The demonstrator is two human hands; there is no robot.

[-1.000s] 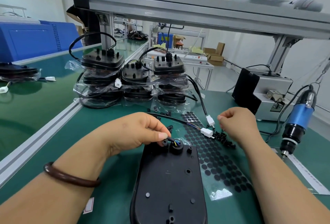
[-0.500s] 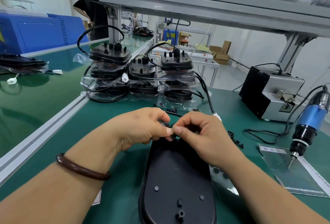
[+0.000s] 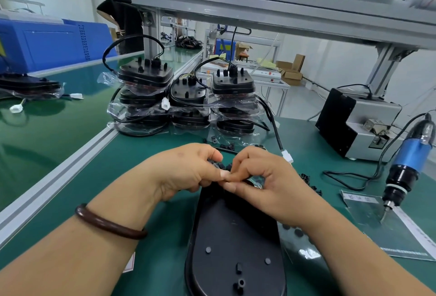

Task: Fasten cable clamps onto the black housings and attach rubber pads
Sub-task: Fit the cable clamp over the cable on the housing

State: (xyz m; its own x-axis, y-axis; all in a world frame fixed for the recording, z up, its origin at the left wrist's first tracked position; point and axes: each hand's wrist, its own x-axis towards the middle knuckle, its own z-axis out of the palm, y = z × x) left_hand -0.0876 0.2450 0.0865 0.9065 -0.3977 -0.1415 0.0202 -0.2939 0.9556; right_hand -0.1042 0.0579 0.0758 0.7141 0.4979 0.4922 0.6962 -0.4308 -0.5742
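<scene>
Two hands meet over the far end of the black housing [image 3: 236,236]. The housing lies flat on the green surface [image 3: 165,236] right in front of the person, long axis pointing away. On both the left hand [image 3: 186,173] and the right hand [image 3: 264,177] the fingers are curled, with thumb tips touching. Both pinch a small black part [image 3: 220,166] at the housing's far end. It's mostly hidden by the fingers, so I can't tell if it's a clamp or a cable fitting.

A brown bracelet [image 3: 106,223] sits on the left wrist. The pad sheet [image 3: 299,241], clear with round black dots, lies just right of the housing, partly under the right forearm. Loose black clamps [image 3: 311,183] are scattered to the right of the right hand. A white connector [image 3: 288,156] on a black cable lies just beyond that hand.

Three stacks of bagged housings [image 3: 188,97] with cables stand further back. At far right, a blue screwdriver [image 3: 410,161] hangs tip-down at a clear sheet. A grey-black box [image 3: 349,121] stands behind it.
</scene>
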